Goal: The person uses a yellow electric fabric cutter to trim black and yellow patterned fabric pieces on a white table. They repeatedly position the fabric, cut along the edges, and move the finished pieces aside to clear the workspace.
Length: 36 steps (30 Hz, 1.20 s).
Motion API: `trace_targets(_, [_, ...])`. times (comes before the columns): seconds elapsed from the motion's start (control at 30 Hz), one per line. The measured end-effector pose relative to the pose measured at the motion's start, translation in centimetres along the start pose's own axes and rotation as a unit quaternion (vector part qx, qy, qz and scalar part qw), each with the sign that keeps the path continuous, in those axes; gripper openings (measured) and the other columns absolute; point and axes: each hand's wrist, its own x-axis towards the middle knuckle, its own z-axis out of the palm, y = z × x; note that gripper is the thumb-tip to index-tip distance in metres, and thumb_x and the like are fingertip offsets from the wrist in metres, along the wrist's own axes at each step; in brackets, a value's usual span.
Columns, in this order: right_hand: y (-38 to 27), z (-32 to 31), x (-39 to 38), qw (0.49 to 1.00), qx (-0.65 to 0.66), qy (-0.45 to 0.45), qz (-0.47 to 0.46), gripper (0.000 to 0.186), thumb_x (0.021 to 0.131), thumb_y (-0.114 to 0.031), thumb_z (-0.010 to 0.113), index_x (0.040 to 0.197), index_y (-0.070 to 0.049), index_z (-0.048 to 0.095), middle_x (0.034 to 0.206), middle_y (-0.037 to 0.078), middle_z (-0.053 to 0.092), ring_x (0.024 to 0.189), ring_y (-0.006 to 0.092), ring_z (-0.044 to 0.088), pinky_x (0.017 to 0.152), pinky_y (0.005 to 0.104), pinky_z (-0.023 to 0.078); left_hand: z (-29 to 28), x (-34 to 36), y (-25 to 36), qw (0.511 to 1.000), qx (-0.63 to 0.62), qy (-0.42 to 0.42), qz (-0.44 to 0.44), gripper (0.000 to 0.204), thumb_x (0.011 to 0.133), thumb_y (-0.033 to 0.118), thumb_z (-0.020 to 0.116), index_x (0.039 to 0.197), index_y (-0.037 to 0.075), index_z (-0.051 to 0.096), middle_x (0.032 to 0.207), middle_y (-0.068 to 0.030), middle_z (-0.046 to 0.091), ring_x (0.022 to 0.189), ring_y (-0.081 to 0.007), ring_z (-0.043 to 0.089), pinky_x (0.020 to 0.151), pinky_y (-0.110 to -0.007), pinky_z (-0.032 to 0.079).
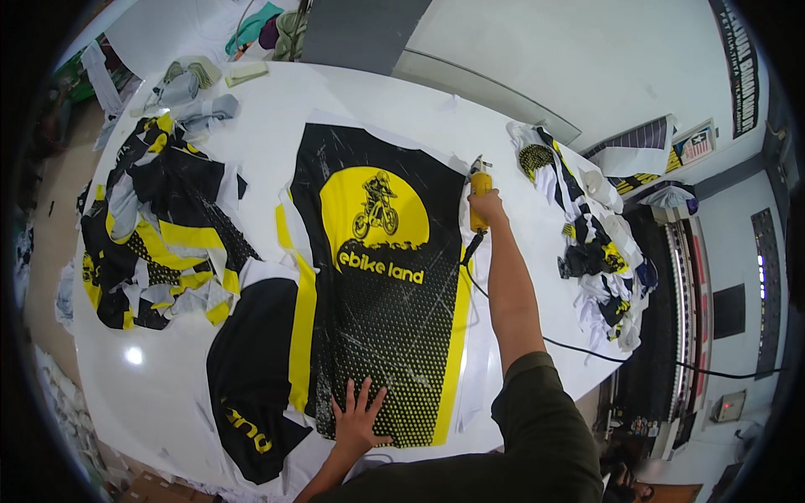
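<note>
A black and yellow printed jersey panel lies flat in the middle of the white table, with a rider on a bike in a yellow circle. My left hand presses on its lower end, fingers spread. At the panel's upper right edge, my right hand is wrapped around a yellow corded electric fabric cutter. The cutter's metal head points away from me, beside the white margin. Left of the panel lies a black printed piece with a curved edge, partly along a yellow strip.
A heap of cut black, yellow and white fabric covers the table's left side. Scraps line the right edge. The cutter's black cord runs off rightward over the table edge. A long dark machine stands beyond.
</note>
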Motion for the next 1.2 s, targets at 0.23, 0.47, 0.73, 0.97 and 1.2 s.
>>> trace_targets(0.23, [3.2,0.6,4.8,0.987,0.073,0.127,0.065,0.078,0.083,-0.041,0.07,0.135,0.011,0.041,0.126,0.036,0.064,0.114,0.048,0.067,0.096,0.0517,0.057,-2.9,-1.0,1.0,0.998,0.044,-0.042,-0.031,0.126,0.056,0.051,0.097,0.163,0.031,0.033,0.172,-0.0086,0.02,0.156,-0.0471,0.016,0.104,-0.082,0.032])
trace_targets(0.47, [17.5,1.8,-14.4,0.972,0.133,0.192,-0.025,0.064,0.091,-0.033,0.068,0.133,0.008,0.043,0.11,0.039,0.067,0.104,0.0552,0.066,0.088,0.0581,0.055,-4.1,-2.6,0.9,0.98,0.183,-0.033,-0.076,0.102,0.071,0.056,0.087,0.152,0.008,0.047,0.158,-0.0231,0.04,0.149,-0.0516,0.028,0.113,-0.081,0.016])
trace_targets(0.73, [30.4,-2.6,-46.1,0.946,0.249,0.16,0.13,0.058,0.091,-0.024,0.071,0.134,0.006,0.046,0.111,0.031,0.069,0.103,0.0447,0.07,0.09,0.0475,0.054,-2.1,13.6,6.9,0.985,0.116,0.114,-0.062,0.11,0.084,0.067,0.07,0.165,0.009,0.023,0.172,-0.0224,0.009,0.157,-0.0485,0.007,0.112,-0.084,0.009])
trace_targets(0.97, [36.1,-6.9,-60.0,0.983,0.137,0.112,0.058,0.056,0.09,-0.021,0.073,0.133,0.005,0.048,0.106,0.033,0.069,0.1,0.0509,0.069,0.084,0.0509,0.055,-4.7,2.1,0.0,0.996,0.072,-0.044,-0.038,0.136,0.064,0.063,0.089,0.168,0.018,0.014,0.175,-0.0151,-0.005,0.159,-0.0458,-0.003,0.117,-0.08,0.008])
trace_targets(1.2, [30.6,-6.0,-64.5,0.996,0.085,-0.014,0.023,0.059,0.09,-0.022,0.072,0.136,0.004,0.045,0.11,0.034,0.066,0.1,0.0527,0.065,0.083,0.0562,0.054,-3.8,-2.5,-4.5,0.974,0.225,0.008,-0.036,0.137,0.063,0.055,0.093,0.168,0.021,0.012,0.174,-0.018,-0.007,0.159,-0.0478,-0.004,0.117,-0.079,0.007])
